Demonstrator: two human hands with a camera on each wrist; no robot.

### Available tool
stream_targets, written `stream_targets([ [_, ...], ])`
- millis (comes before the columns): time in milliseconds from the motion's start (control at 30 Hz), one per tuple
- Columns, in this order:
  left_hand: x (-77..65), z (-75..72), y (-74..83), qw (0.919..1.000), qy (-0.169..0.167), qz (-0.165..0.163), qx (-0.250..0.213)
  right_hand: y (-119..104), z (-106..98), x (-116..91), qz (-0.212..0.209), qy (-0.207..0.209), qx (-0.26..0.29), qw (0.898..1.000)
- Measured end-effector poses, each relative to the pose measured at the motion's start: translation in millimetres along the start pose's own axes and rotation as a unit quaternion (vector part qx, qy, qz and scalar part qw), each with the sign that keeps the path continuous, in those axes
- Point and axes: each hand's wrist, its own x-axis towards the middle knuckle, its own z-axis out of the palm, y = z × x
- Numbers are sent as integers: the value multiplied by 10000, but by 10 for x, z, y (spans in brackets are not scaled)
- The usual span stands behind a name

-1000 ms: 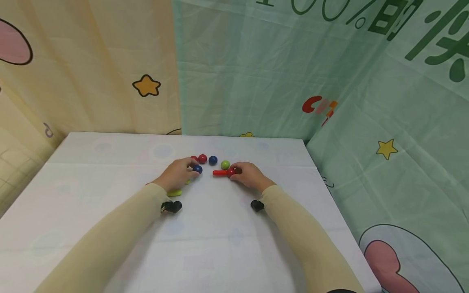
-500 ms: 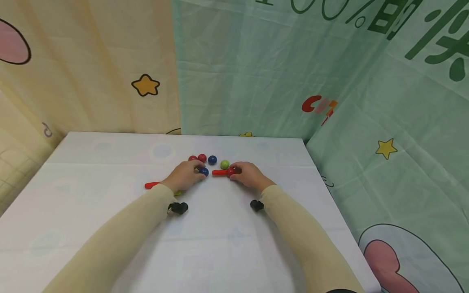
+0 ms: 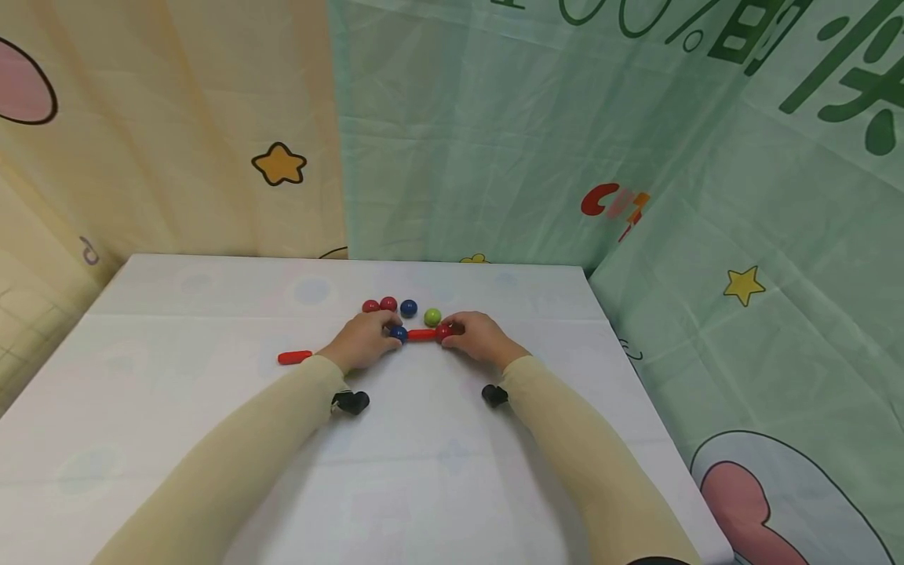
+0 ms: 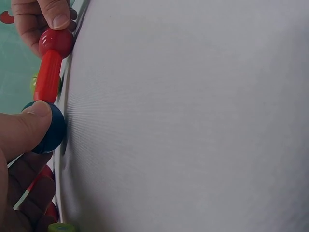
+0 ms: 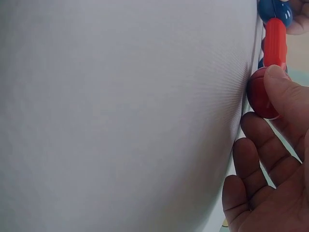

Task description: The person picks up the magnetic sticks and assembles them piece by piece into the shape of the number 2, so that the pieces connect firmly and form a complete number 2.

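Reference item: the red rod at the desk. At its left end, the left hand pinches a blue ball; at its right end, the right hand pinches a red ball. Half a second ago a gap separated blue ball and rod; now they meet, apparently bridging both balls. Full seating cannot be confirmed. Right hand: position unchanged. A loose rod, left of the reference, shows slightly more.
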Motion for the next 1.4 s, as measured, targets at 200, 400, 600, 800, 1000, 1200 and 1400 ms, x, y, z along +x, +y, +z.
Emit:
stream_targets([
  [200,0,4,1,10000,30,34,-1,3,4,3,-40,9,-33,10000],
  [400,13,12,-8,10000,18,9,-42,23,-6,4,-89,-6,-84,9999],
  [600,17,4,-1,9999,-12,-135,-80,23,-10,9,-118,-3,-48,9999],
  [800,7,-1,16,9999,16,-147,-66,15,-16,20,-59,-7,11,10000],
  [1000,20,-6,15,9998,56,-149,-74,20,-14,44,7,-19,95,10000],
  [1200,27,-8,9,9998,49,-151,-83,8,-18,48,109,-34,175,9998],
  [1400,30,-4,1,9999,26,-160,-59,0,-17,48,120,-27,235,9996],
])
